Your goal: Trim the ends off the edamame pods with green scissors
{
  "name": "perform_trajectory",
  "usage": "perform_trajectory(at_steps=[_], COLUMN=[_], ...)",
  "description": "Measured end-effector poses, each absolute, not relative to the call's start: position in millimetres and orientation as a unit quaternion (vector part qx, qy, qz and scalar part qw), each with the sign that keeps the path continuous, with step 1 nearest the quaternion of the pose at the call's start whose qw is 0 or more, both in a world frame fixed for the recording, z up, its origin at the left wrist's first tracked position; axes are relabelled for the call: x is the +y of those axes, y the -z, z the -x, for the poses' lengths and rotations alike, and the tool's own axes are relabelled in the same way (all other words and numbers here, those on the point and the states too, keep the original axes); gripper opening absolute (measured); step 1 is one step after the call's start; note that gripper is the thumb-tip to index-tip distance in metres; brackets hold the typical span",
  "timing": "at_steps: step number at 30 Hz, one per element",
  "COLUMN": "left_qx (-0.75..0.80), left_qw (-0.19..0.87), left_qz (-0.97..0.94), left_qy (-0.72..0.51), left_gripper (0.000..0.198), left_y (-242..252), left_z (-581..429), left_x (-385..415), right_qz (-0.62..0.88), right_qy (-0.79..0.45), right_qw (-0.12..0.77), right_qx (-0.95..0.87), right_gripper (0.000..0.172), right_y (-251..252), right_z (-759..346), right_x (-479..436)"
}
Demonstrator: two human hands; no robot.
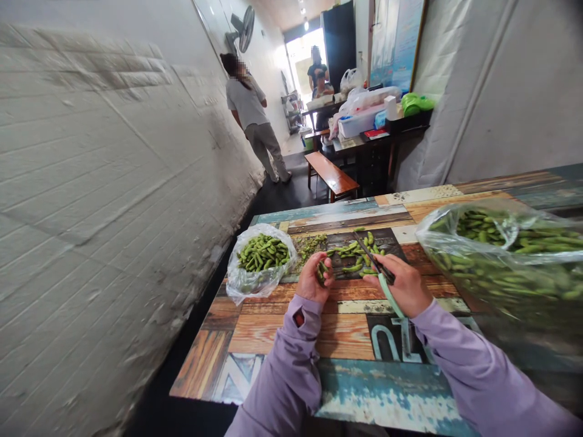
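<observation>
- Fingers [314,262] of the person's left hand [313,285] curl around at least one plump green bean pod [321,276]; they partly hide it, so the number held is unclear.
- The right hand [405,284] grips one pair of dark-bladed scissors with a pale-green handle [390,295], the handle partly covered; the blades lie over loose green pods [350,250], too overlapped to count.
- One heap of fine greenish scraps [312,244], hard to make out singly, lies left of these.
- Two bags hold more pods: a small clear plastic bag [235,285] near the left edge, and a large clear plastic bag [430,226] at right, cut off by the view.
- The patchwork wood-patterned table [259,334] is bare between the forearms and toward its near left corner; the forearms hide part of its near edge.
- Beyond the far edge: one brown wooden bench [334,174], one person in a pale shirt [248,103] and two indistinct people [316,76] farther off.
</observation>
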State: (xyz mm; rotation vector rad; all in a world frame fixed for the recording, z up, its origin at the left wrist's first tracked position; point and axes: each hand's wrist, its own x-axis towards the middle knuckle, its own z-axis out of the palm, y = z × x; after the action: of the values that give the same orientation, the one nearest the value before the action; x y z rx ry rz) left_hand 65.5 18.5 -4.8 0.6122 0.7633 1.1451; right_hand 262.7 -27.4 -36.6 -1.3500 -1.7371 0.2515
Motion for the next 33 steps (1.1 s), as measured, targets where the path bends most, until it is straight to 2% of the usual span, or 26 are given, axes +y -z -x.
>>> perform_trajectory(at_steps=[5,11,19,21,24,29,33], left_qx=[0.417,0.471,0.522,0.516,0.5,0.465,0.448], left_qw=[0.654,0.395,0.225,0.235,0.331,0.544,0.598], left_qz=[-0.389,-0.644,-0.769,-0.763,-0.699,-0.542,-0.488], left_qy=[-0.498,-0.455,-0.293,-0.31,-0.39,-0.44,-0.45], left_gripper=[0.033,0.004,0.007,0.007,0.005,0.029,0.036], left_y=[17,34,37,35,30,21,17], left_z=[-69,-79,-86,-84,-79,-74,-75], left_x=[22,28,23,25,27,20,14], right_qz=[0.542,0.545,0.538,0.54,0.543,0.55,0.555], right_qy=[-0.107,-0.1,-0.082,-0.085,-0.091,-0.097,-0.099], right_qw=[0.452,0.429,0.433,0.431,0.429,0.417,0.406], right_qx=[-0.701,-0.713,-0.718,-0.718,-0.717,-0.717,-0.719], right_gripper=[0.039,0.037,0.036,0.036,0.036,0.036,0.038], right_y=[37,35,37,37,35,35,37], right_z=[-264,-261,-260,-260,-260,-260,-259], right_x=[-26,-28,-28,-28,-29,-29,-30])
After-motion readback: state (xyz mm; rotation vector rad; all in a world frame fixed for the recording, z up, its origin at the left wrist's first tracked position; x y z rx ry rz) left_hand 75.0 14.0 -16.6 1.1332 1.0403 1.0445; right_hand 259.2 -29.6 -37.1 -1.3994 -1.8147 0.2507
